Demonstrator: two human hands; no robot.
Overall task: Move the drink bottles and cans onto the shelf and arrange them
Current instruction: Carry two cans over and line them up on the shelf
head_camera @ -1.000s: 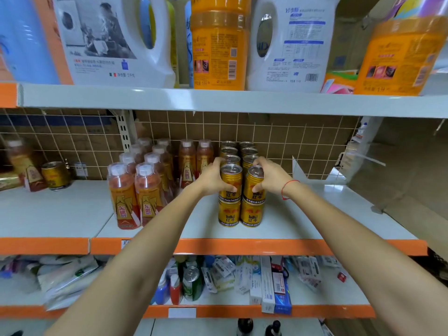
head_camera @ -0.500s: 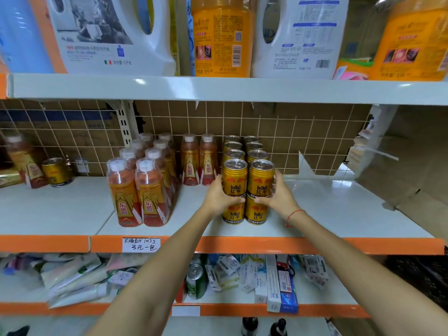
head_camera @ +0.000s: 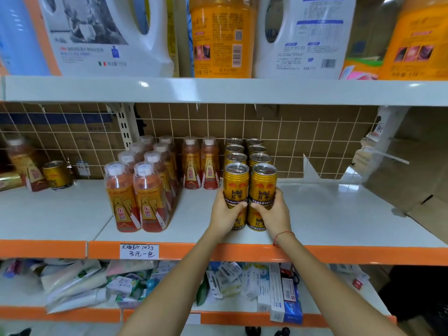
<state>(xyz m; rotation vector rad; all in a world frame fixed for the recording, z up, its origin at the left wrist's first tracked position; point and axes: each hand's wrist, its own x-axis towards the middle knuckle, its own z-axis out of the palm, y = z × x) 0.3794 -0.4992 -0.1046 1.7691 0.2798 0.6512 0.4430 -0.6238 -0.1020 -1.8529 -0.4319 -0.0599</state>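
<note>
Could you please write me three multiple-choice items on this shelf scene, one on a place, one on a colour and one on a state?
1. Where do the front bottles stand relative to the stacked gold cans?
A. to their left
B. to their right
C. on top of them

2. What colour is the middle shelf's front edge?
A. blue
B. orange
C. green

3. What are the left hand and right hand doing?
A. hanging idle
B. gripping the cans
C. lifting a bottle

Answers: 1 A, the bottles stand left of the cans. 2 B, the strip is orange. 3 B, the fingers curl round the front can stacks.
</note>
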